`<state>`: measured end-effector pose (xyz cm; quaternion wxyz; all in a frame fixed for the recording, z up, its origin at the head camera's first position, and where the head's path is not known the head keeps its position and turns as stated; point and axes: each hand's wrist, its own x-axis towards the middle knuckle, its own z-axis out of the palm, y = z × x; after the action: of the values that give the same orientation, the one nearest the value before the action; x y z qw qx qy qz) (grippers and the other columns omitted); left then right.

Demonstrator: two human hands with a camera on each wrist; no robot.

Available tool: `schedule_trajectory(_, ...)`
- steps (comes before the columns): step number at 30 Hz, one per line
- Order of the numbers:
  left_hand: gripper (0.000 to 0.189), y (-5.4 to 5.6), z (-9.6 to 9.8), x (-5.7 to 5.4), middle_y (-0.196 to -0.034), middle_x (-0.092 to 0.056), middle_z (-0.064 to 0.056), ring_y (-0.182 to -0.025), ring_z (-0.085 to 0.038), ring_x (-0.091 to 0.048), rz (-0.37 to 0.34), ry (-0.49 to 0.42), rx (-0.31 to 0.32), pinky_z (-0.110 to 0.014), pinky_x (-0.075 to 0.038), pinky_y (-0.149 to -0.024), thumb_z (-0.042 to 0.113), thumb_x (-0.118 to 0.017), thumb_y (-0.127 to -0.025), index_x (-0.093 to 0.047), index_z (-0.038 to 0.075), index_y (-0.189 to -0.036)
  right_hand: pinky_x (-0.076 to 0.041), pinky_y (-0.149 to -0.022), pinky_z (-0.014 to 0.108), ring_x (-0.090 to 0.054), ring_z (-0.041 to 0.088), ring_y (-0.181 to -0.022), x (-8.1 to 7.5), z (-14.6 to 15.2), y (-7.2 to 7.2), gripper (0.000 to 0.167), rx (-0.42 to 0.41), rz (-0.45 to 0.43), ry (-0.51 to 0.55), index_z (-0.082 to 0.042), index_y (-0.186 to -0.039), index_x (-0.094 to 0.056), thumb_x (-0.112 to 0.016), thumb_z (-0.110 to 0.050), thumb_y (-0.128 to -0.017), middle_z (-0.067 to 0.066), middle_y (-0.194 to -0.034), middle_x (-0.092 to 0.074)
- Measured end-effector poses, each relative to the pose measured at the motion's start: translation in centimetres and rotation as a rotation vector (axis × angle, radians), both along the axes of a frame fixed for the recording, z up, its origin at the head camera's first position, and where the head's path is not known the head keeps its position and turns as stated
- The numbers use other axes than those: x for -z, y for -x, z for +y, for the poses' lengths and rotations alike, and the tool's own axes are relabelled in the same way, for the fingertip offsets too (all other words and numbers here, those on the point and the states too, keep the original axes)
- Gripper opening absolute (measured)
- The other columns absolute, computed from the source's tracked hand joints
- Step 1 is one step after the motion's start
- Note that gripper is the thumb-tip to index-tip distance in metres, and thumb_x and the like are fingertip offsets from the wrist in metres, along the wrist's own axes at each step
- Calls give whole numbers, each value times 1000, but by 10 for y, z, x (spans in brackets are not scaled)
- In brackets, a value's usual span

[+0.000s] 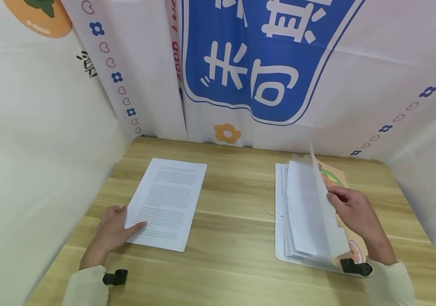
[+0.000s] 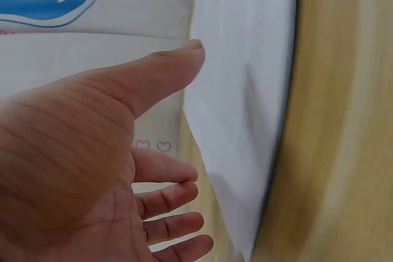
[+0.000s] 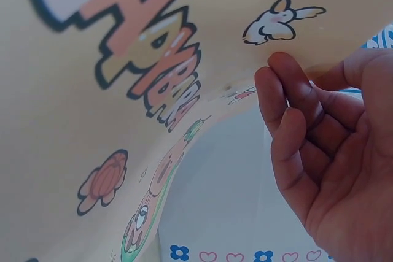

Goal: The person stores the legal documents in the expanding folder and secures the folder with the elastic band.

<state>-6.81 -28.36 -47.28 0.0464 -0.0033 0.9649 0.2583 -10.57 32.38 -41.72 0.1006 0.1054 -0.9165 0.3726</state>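
Observation:
A stack of printed paper [image 1: 166,204] lies on the left of the table. My left hand [image 1: 112,227] is at its lower left corner, the thumb over the top page and the fingers loosely extended beside the edge. On the right, a document folder [image 1: 277,212] with a cartoon cover stands partly opened, white sheets [image 1: 305,204] and translucent leaves fanned inside. My right hand [image 1: 355,210] pinches the raised cover near its edge, thumb on one side and fingers on the other. Up close, the right wrist view shows the cover [image 3: 80,108] bending, with orange lettering and cartoon animals.
A thin elastic loop [image 1: 267,200] sticks out from the folder's left side. Bare wood-grain table [image 1: 233,238] lies between the paper stack and the folder. Printed white cloth [image 1: 156,63] hangs along the back and both sides.

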Motion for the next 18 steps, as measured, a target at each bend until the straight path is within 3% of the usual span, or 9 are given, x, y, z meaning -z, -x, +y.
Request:
schedule_trajectory(6,98,1,-1,6,-135,-32,-38,-119,-52,-29,-62,8,12,-63,-35,-89,49,-75,-91,-32,-16,-150,-42,-51,24,-50,14,-60,-1,1,1,27,18,-4,5,11,-119,-70,-58,-8,-104,7,-74,-58)
schedule_trajectory(11,98,0,-2,7,-137,-33,-37,-121,-52,-31,-35,-5,-22,-64,-36,-89,48,-82,-85,-37,-10,-150,-46,-52,24,-53,14,-62,-2,0,1,28,25,-13,-3,11,-120,-70,-58,-9,-104,9,-80,-63)
schedule_trajectory(18,108,-3,-3,11,-129,-41,-36,-113,-48,-40,-3,89,-13,-59,-41,-84,62,-80,-80,-43,-19,-141,-48,-54,25,-54,14,-62,0,2,-1,28,31,-25,5,12,-120,-68,-57,-8,-104,11,-85,-66)
